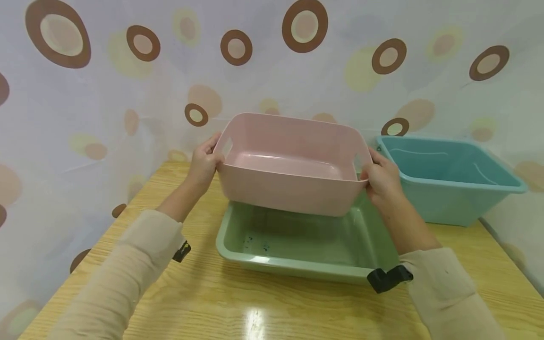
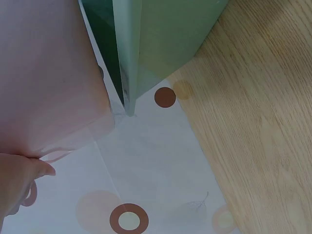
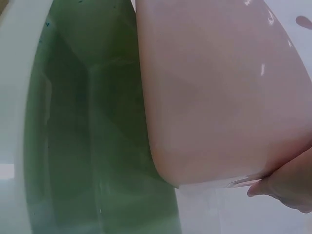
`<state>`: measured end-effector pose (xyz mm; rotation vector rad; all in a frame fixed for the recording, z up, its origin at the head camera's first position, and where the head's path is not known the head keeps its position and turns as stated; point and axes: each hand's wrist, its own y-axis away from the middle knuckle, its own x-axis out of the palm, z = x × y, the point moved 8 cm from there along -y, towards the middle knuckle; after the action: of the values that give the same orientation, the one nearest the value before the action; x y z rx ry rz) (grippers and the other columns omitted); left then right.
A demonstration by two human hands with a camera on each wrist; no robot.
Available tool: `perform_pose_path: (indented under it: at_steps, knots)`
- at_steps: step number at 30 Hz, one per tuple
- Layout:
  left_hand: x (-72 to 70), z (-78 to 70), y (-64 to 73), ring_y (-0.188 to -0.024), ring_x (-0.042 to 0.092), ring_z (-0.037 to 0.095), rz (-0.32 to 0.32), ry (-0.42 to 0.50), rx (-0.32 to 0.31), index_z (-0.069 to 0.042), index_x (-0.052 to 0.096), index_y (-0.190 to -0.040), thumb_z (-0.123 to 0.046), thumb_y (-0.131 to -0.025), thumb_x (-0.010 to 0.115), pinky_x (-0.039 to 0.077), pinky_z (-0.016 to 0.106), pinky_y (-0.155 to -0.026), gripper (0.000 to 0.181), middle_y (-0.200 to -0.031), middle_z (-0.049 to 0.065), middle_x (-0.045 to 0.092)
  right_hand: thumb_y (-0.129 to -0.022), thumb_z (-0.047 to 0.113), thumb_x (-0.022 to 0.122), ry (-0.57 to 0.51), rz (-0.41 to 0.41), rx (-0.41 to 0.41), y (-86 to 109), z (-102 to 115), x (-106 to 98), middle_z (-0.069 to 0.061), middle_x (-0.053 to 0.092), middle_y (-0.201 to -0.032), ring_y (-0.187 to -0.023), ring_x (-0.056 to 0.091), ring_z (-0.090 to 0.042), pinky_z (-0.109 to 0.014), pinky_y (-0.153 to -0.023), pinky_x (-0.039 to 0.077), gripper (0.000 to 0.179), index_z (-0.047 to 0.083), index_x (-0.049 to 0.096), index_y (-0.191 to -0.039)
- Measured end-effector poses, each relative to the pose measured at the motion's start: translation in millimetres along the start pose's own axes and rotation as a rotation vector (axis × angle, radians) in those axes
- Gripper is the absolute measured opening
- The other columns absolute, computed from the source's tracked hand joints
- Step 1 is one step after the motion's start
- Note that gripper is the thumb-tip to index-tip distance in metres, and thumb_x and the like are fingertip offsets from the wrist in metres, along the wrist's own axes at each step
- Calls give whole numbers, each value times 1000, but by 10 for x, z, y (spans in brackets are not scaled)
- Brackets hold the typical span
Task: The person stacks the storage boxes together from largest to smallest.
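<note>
A pink plastic storage bin [image 1: 284, 191] is held up in both hands, tilted so its inside faces me in the head view. My left hand [image 1: 205, 163] grips its left end at the handle slot, thumb over the rim. The right hand [image 1: 382, 175] holds the opposite end the same way. Below and partly behind the pink bin sits a green basin [image 1: 293, 267] on the table, its far side hidden by the pink bin. In the right wrist view, the pink bin [image 3: 219, 97] overlaps the green basin's inside [image 3: 117, 146].
A blue-green tub [image 1: 442, 200] stands at the right of the wooden table [image 1: 204, 302], close by the right hand. Behind the table hangs a pale sheet [image 1: 263, 89] patterned with brown rings. Small black devices [image 1: 388, 278] are strapped at the sleeves.
</note>
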<state>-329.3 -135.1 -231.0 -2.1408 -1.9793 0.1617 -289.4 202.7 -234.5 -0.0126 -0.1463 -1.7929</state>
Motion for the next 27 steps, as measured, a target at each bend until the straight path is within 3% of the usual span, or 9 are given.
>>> perform_pose_path:
  at_steps: [2,8,18,24,27]
  knots:
    - [25,16,9,-130,31,22,-4,-15,-5,7,20,-144,13,-68,34,38,8,-70,77,-151,18,24,-75,-17,32,7,-7,1,13,-10,-38,-1,20,-155,-112,27,-11,-17,-46,28,78,14,26,-146]
    - [92,36,24,-127,34,23,-14,-39,-1,7,23,-143,12,-67,36,38,9,-69,77,-150,19,27,-74,-19,30,-20,16,-3,68,-36,-114,1,15,-156,-130,18,-8,-18,-47,30,80,13,22,-147]
    - [189,82,101,-121,34,24,35,-94,25,6,19,-144,8,-70,36,34,13,-58,76,-151,18,24,-75,-20,30,-93,50,-11,147,-71,-226,4,7,-156,-141,5,-7,-18,-50,34,82,14,13,-148]
    - [254,153,152,-131,28,22,70,-117,10,8,15,-144,7,-67,37,36,11,-69,80,-152,20,19,-77,-20,31,-105,59,5,194,-144,-301,4,7,-156,-138,9,-5,-17,-49,35,80,15,13,-148]
    - [269,175,168,-126,32,25,74,-138,12,8,16,-144,7,-66,37,36,11,-66,81,-151,21,21,-77,-20,31,-98,62,-1,202,-166,-323,3,6,-157,-142,4,-9,-17,-54,38,81,13,11,-148]
